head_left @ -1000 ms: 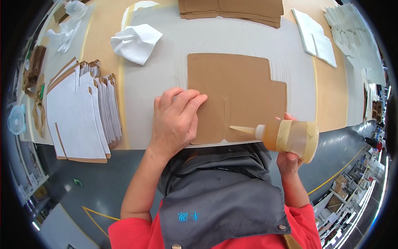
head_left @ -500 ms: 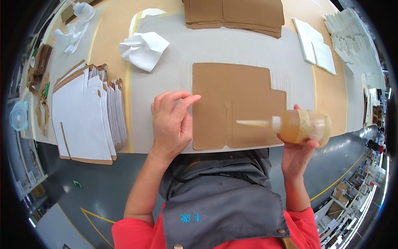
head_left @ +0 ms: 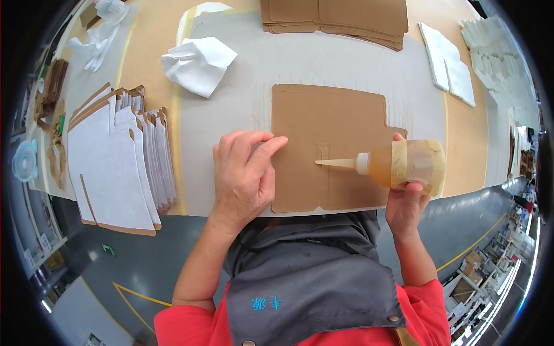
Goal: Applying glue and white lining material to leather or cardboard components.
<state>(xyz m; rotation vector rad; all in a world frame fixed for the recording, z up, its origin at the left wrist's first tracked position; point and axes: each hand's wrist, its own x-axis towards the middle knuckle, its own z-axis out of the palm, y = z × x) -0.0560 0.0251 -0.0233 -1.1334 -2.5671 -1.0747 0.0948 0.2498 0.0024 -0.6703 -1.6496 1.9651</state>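
A brown board with a notched upper right corner lies flat before me. My left hand is at its left edge, fingers loosely curved and apart, holding nothing, index fingertip over the board. In my right hand is a tape-wrapped plastic bottle of amber liquid, tipped sideways. Its long pale nozzle points left, the tip at a small rectangular outline on the board's middle, where a thin mark shows. To the left stands a stack of white-faced, brown-edged pieces.
Brown boards are stacked at the far side, a crumpled white cloth at upper left, folded white pieces at upper right. More white sheets and a blue clear dish sit toward the sides. The table edge runs near my waist.
My right hand lifted the bottle up and right, then brought it back left, its tip now higher on the board than at first. My left fingertips shifted slightly around the board's left edge.
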